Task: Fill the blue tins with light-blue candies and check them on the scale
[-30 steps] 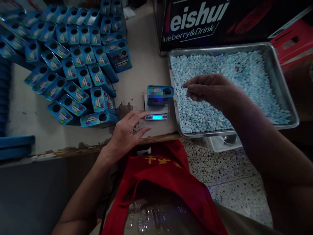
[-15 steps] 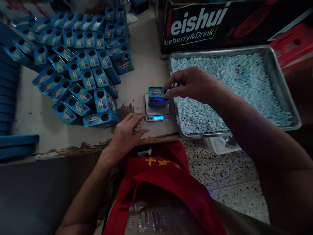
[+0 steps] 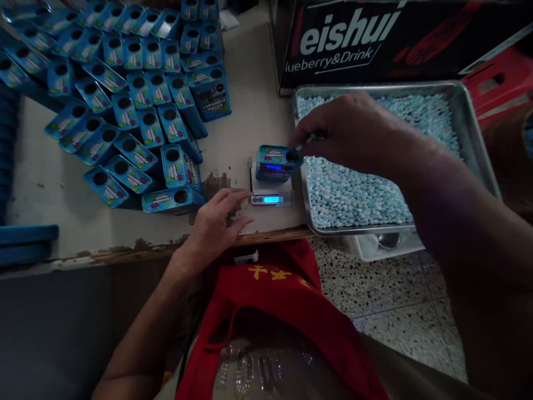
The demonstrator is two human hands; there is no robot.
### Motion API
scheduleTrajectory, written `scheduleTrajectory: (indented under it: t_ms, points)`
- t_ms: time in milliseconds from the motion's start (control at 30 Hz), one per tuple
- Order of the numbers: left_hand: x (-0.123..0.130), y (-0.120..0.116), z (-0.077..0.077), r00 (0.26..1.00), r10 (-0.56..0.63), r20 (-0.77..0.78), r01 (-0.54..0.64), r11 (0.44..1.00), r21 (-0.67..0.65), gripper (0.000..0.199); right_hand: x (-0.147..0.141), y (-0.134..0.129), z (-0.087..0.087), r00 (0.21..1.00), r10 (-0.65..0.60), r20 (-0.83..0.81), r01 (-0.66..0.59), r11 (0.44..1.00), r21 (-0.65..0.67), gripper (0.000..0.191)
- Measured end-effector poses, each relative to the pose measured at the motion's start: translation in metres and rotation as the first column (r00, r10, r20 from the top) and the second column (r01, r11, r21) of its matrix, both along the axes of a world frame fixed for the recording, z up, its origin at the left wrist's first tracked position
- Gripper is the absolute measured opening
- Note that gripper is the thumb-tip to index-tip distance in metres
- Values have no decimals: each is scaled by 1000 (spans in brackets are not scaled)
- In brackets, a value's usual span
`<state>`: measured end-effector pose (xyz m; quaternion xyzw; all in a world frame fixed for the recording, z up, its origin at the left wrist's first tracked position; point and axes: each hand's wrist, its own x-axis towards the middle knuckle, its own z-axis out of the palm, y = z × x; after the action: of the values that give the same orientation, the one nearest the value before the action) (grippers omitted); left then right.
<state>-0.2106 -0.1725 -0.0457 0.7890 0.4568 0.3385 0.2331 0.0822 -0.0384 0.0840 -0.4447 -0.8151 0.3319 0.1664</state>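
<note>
A blue tin (image 3: 271, 171) stands upright on a small scale (image 3: 270, 188), ahead and to the right of the left hand (image 3: 214, 222) and just left of the right hand's fingertips. The left hand is open, thumb apart from the fingers, its fingertips at the scale's near left corner. The right hand (image 3: 353, 130) has its fingers bent together beside the dark hole in the tin's top; pale bits show there, but I cannot tell whether they are gripped. The tabletop's (image 3: 241, 100) worn front edge runs under the left hand, and a strip of its surface stretches away beyond the tin, between the crowd of tins (image 3: 139, 119) ahead and left of the left hand and a black carton (image 3: 333, 78) beyond the right. The nearest crowd tin (image 3: 166, 203) is close to the left knuckles. Under the right hand and forearm lies a metal tray (image 3: 358, 229) of pale blue candies (image 3: 353, 194), its raised left rim just beside the scale. A red plastic object (image 3: 506, 78) sits farther right, past the tray.
</note>
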Motion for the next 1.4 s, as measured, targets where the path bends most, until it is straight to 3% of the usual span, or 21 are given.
scheduleTrajectory:
  t_ms: [100,233,433,567,700,900,1200,1400]
  points:
    - [-2,0,0,1000,1,0,-1,1000,26,51,-7,-6,6,990,-8,141,-11,992,129,18]
    - [-3,1,-2,1000,-3,3,3,999,45,50,-18,-12,11,940,-118,321,72,986,151,29]
    - [-2,-2,-4,1000,1,-7,-1,1000,18,52,-27,-11,10,939,-118,324,57,980,192,30]
    - [-4,-2,-3,1000,-24,14,24,999,21,48,-30,-14,16,911,-191,365,129,974,186,26]
    - [-5,-1,-2,999,-34,14,33,999,25,46,-28,-18,19,924,-221,313,180,971,155,20]
    - [-1,0,-4,999,-38,35,37,999,35,48,-18,-13,12,971,-145,191,107,974,198,18]
    - [-2,2,-2,999,-37,-1,37,999,4,45,-18,-14,7,973,-176,152,150,974,170,17]
    - [0,4,3,999,-32,-17,32,999,-10,43,-13,-14,4,971,-192,146,161,967,199,5]
